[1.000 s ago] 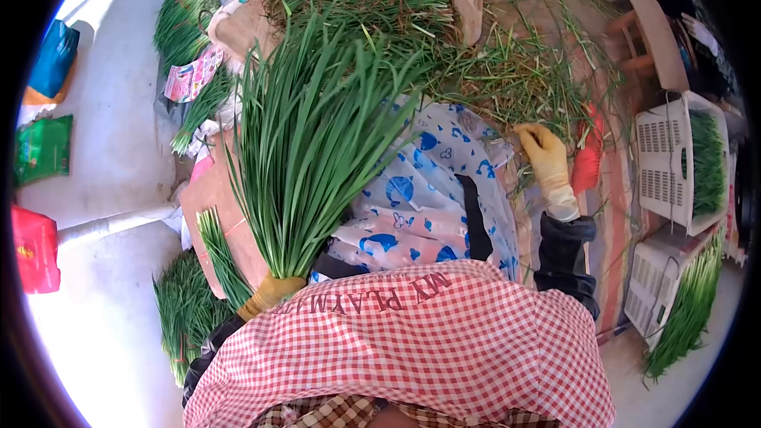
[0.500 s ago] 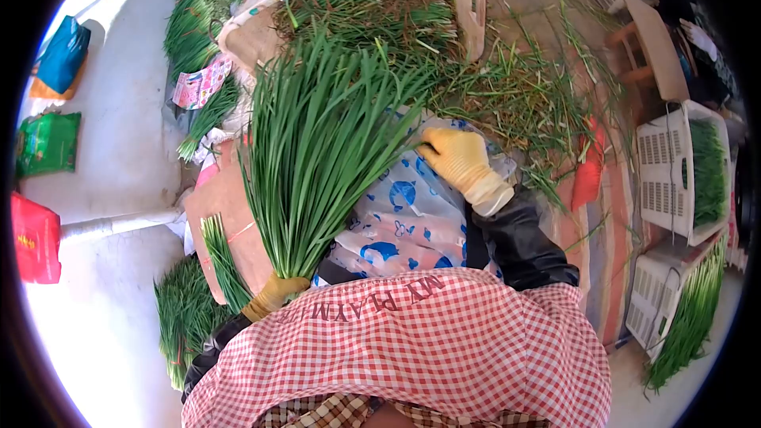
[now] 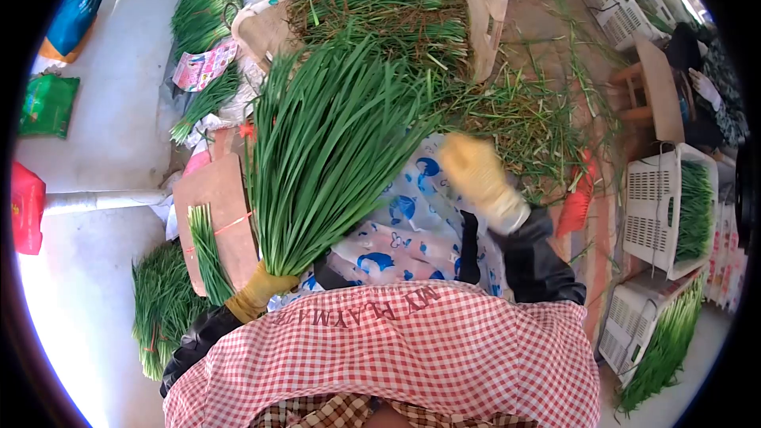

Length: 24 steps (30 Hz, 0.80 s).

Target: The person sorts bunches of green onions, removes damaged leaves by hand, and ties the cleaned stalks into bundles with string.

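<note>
While the left hand [image 3: 265,289] grips its bottom end, the big bunch [image 3: 333,158] of long green leaves points away from the person and spreads out wide at the top. The left hand wears a yellow glove, and its fingers are closed round the stems. The right hand [image 3: 479,178], in a yellow glove too, is just to the right of the bunch. It is blurry, so I cannot tell if it is open or closed.

Also right of the bunch is a plastic sheet [image 3: 436,246] with blue pictures on it. Below the bunch is a red and white checked apron [image 3: 380,357] with letters on it.

Just left of the bunch is a brown board [image 3: 190,190], and a small bunch [image 3: 208,254] lies on it. A pile of green leaves [image 3: 162,301] is farther left of the big bunch. Past the bunch's tips is a big tub [image 3: 487,32] with more leaves [image 3: 396,20] and brown bits in it. Messy scraps [image 3: 523,127] lie to the bunch's right. Well to its right is a white crate [image 3: 650,210] with green leaves inside.
</note>
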{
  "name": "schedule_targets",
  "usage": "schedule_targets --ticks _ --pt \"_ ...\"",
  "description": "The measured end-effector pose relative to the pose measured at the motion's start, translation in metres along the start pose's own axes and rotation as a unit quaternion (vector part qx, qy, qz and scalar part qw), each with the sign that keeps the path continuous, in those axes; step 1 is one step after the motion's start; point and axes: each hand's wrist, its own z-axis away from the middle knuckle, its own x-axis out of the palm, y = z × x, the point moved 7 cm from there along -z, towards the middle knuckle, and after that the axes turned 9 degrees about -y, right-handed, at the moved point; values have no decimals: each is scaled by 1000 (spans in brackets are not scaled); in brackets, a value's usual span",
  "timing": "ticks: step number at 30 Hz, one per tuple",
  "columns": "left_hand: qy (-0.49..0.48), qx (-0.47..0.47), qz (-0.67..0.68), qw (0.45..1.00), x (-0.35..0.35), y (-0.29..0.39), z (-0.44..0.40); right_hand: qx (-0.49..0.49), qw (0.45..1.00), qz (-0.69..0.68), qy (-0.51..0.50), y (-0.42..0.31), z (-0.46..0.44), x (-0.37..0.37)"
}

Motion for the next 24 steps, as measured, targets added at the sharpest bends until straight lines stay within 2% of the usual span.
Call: schedule_targets --ticks 1,2,3,4,5,6,7,8,10,11,12,13,14,15,16,17,18,20,21,22,23,24 --pt "-8 -24 3 1000 2 2 2 165 984 52 37 51 4 -13" --pt "-14 -48 5 999 0 1 4 219 955 195 -39 84 10 -16" --pt "-7 -58 -39 998 -5 -6 -1 212 915 342 -44 82 14 -28" --pt "-9 -57 -37 998 -8 -12 -1 204 902 380 -19 81 9 -37" --pt "-24 -9 2 1000 -7 -11 -3 244 941 236 7 89 5 -43" --pt "-36 38 41 998 -5 -7 -4 277 956 86 33 81 -8 -47" --pt "-35 40 43 998 -6 -11 -5 302 950 -41 66 77 -19 -45" --pt "-37 32 45 998 -8 -17 -6 328 920 -209 51 83 -30 -24" --pt "-39 15 48 998 -11 -25 -4 274 912 -304 -24 75 -58 23" --pt "-34 14 49 998 -12 -26 -2 228 965 -128 -35 66 -67 32" --pt "-31 1 36 999 -12 -26 0 174 982 52 -44 58 -72 43" --pt "-31 -13 23 999 -11 -26 1 168 971 167 -6 73 -69 42" --pt "-31 -14 26 999 -9 -24 2 249 943 218 -27 116 -64 41" --pt "-36 -18 -33 999 -6 -18 2 338 911 230 -55 155 -54 34" --pt "-38 -21 -91 995 -4 -16 1 352 907 220 -68 171 -44 20" --pt "-34 -23 -86 995 -8 -24 -1 376 901 198 -91 180 -42 10" --pt "-46 -10 -126 991 -13 -35 -5 355 916 178 -56 176 -48 -4" --pt "-49 3 -164 985 -14 -39 -4 315 945 66 -64 138 -73 -24" --pt "-27 42 -117 992 -12 -28 -2 240 968 -63 -45 145 -90 4" --pt "-4 82 -68 994 -8 -13 -1 161 968 -191 -27 149 -106 28" --pt "-9 -73 -18 997 -3 3 10 162 939 -264 -151 107 -114 41" --pt "0 -72 -12 997 -10 0 6 182 916 -310 -178 93 -115 58"
